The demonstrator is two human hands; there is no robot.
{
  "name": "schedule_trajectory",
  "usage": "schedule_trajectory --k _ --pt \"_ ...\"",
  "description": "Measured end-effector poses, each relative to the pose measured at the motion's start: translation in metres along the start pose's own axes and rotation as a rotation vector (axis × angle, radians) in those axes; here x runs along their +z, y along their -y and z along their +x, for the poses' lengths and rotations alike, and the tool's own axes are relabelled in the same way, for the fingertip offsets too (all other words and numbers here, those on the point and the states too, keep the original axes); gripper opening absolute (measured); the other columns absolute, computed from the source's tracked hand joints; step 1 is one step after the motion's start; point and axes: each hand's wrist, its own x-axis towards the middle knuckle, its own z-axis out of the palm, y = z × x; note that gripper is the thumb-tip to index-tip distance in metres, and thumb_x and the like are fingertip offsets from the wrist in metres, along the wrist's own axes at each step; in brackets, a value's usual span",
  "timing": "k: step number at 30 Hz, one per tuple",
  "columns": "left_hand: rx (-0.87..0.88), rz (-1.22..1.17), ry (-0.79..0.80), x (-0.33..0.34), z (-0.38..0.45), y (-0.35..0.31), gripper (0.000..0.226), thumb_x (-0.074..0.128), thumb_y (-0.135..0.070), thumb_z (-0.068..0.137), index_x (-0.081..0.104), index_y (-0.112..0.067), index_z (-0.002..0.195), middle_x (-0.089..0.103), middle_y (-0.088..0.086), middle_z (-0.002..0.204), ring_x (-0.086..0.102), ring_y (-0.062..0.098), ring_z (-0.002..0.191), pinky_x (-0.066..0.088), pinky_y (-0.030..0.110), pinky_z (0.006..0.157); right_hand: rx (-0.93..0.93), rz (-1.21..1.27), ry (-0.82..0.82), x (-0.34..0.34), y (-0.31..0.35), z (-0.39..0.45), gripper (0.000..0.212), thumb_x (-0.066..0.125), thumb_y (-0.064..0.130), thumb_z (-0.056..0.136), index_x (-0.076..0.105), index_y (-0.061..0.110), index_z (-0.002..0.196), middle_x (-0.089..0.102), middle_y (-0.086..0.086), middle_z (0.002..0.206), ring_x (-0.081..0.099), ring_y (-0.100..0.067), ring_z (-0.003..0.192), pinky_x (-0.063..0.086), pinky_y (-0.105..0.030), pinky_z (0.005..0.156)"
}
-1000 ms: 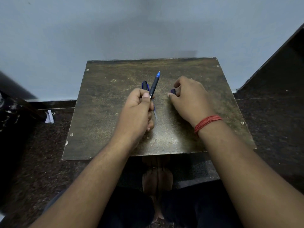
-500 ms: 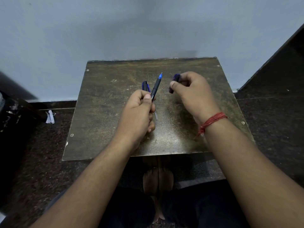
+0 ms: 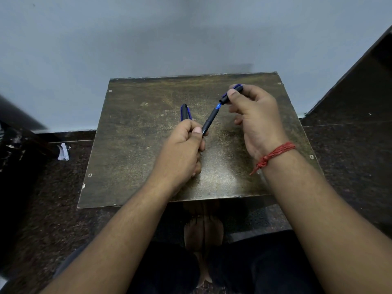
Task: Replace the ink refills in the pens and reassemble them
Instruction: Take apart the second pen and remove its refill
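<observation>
Gripped in the curled fingers of the left hand (image 3: pixel 182 149), a slim black pen barrel (image 3: pixel 209 122) is held above the middle of the worn brown table (image 3: pixel 131 149), slanting from the thumb toward one o'clock. A translucent blue tip section is seen at the barrel's far end, and faint pale lettering is printed on it close to the thumb. A second pen (image 3: pixel 185 112), black with a blue clip, is also enclosed in the same fist; only its upper end can be seen, projecting toward twelve o'clock just beside the barrel at its nine o'clock side.

The right hand (image 3: pixel 254 122) is raised at about two o'clock from the left hand. A short black cap (image 3: pixel 230 94) with blue trim is pinched between its thumb and forefinger, while the other fingers are curled loosely beneath. The cap's open mouth is turned toward seven o'clock and lies just at the blue tip; whether the two are touching cannot be told. A red thread (image 3: pixel 275 153) is tied around the right wrist. At nine o'clock from the table, a small white scrap (image 3: pixel 63 152) is seen on the dark floor.
</observation>
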Motion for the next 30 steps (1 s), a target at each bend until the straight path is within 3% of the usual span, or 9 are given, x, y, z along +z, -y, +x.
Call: schedule_trajectory --k 2,7,13,19,30 --pt "-0.003 -0.001 0.007 0.0 0.0 0.0 0.023 0.038 -0.021 0.106 0.051 -0.002 0.103 0.047 0.0 0.069 0.03 0.008 0.043 0.027 0.022 0.038 0.003 -0.013 0.034 0.001 0.0 -0.001 0.007 0.067 0.016 0.093 0.07 0.02 0.098 0.073 0.0 0.088 0.057 -0.01 0.073 0.042 -0.017 0.054" --pt "-0.013 -0.02 0.009 -0.001 0.0 -0.002 0.025 0.038 -0.021 0.107 0.05 0.001 0.105 0.046 0.001 0.07 0.03 0.007 0.044 0.026 0.022 0.038 -0.045 -0.065 0.125 0.003 0.001 -0.005 0.021 0.067 0.008 0.092 0.064 0.016 0.111 0.059 -0.013 0.087 0.057 -0.012 0.071 0.044 -0.013 0.056" --pt "-0.016 -0.115 -0.012 -0.003 0.0 -0.003 0.022 0.038 -0.017 0.106 0.049 0.002 0.107 0.046 -0.001 0.066 0.026 0.006 0.041 0.023 0.019 0.037 -0.113 -0.18 0.253 0.012 -0.001 -0.011 0.018 0.067 0.008 0.092 0.062 0.01 0.108 0.058 -0.013 0.079 0.056 -0.015 0.068 0.043 -0.014 0.056" --pt "0.002 -0.181 -0.03 -0.004 0.001 -0.004 0.015 0.038 -0.014 0.106 0.051 -0.008 0.101 0.046 -0.003 0.061 0.023 0.007 0.042 0.015 0.021 0.041 -0.12 -0.156 0.253 0.019 -0.005 -0.013 0.016 0.065 0.009 0.093 0.058 0.014 0.107 0.061 -0.014 0.08 0.058 -0.014 0.066 0.043 -0.013 0.053" --pt "0.038 -0.144 -0.056 -0.005 0.001 -0.003 0.024 0.039 -0.014 0.106 0.049 -0.015 0.084 0.044 -0.001 0.062 0.025 0.006 0.04 0.021 0.019 0.038 -0.144 -0.201 0.205 0.03 -0.01 -0.017 0.022 0.065 0.015 0.094 0.051 0.014 0.111 0.059 -0.002 0.068 0.06 -0.008 0.056 0.043 -0.022 0.056"
